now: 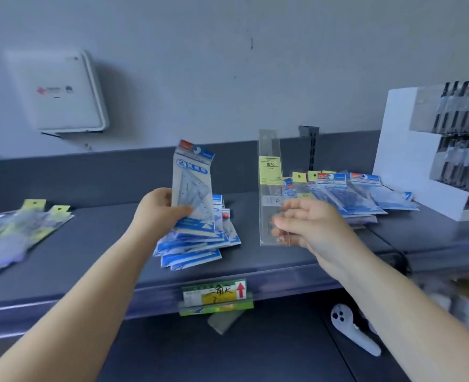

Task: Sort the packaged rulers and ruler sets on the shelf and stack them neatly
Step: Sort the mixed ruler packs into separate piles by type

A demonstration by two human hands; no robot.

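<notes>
Blue-labelled ruler set packet (193, 188) gripped upright in left hand (160, 209), clear ruler sleeve (271, 188) (yellow tag) pinched by right hand (307, 226).

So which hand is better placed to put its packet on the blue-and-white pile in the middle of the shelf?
Left, probably. The left hand holds a matching blue-and-white triangle-ruler packet directly above that pile; the right hand holds a clear straight-ruler sleeve beside it.

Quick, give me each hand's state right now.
Left hand: grips a blue triangle-ruler pack, held upright.
Right hand: pinches a clear straight-ruler pack.

Dim bluish light, soft blur, edges warped.
</notes>
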